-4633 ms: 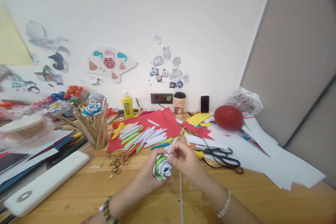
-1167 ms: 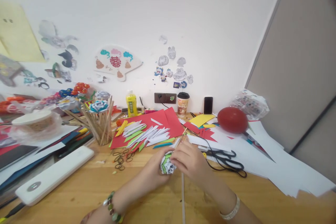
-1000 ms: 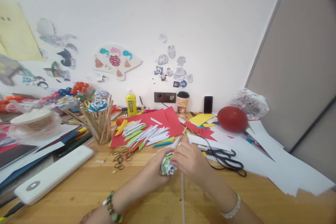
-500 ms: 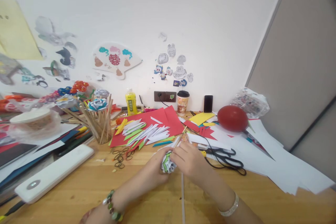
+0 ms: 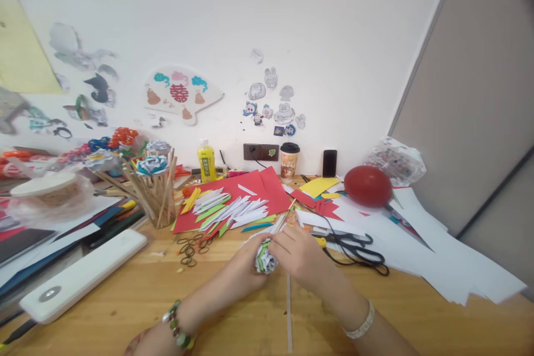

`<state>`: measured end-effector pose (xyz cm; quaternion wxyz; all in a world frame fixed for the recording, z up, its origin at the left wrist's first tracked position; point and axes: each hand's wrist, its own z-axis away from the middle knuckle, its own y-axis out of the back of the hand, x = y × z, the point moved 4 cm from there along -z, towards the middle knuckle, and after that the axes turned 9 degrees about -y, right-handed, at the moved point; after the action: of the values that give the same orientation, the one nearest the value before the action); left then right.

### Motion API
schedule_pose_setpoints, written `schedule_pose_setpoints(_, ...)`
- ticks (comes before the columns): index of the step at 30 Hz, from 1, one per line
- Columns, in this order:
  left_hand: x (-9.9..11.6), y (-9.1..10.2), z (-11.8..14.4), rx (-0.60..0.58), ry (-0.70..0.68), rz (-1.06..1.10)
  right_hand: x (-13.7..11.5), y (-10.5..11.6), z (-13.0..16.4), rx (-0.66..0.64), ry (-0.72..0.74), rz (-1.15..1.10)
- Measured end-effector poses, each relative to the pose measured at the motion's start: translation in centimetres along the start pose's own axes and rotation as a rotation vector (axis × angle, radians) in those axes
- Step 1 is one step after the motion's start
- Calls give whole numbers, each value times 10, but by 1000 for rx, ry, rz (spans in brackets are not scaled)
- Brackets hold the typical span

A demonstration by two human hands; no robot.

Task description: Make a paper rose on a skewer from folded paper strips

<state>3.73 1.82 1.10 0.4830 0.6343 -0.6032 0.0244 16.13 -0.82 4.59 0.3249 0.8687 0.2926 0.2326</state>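
Note:
A small rolled paper flower in white and green sits between both my hands above the wooden table. My left hand cups it from the left and below. My right hand pinches it from the right with the fingers curled over its top. A thin white stick runs down from under the flower toward me. White paper pieces poke out behind my fingers.
Folded white, green and yellow paper strips lie on red paper behind my hands, black rubber bands to the left, black scissors to the right. A cup of wooden sticks with paper flowers, a red balloon and a white case stand around.
Both hands stay closed around the paper flower and have shifted it only slightly; my right fingers have turned over its top. The view has drifted a little.

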Motion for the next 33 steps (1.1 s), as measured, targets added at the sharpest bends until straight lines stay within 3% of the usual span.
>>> schedule_pose_setpoints(5, 8, 3, -2, -23, 1, 3, 0, 5, -1, 45, 2, -9)
schedule_pose_setpoints(14, 7, -1, -1, -58, 12, 22, 0, -1, -1, -13, -5, -36)
schedule_pose_setpoints(19, 5, 7, 1, 52, 133, 13, 17, 8, -3, 67, -178, -273)
schedule_pose_setpoints(22, 3, 8, -1, 47, 102, 154, 23, 18, -3, 124, -285, -421)
schedule_pose_setpoints(26, 0, 5, -3, 9, 84, 387, 21, 19, -3, 103, -271, -511)
schedule_pose_setpoints(33, 6, 7, -3, -6, 36, 153, 17, 8, -3, 51, -201, -531)
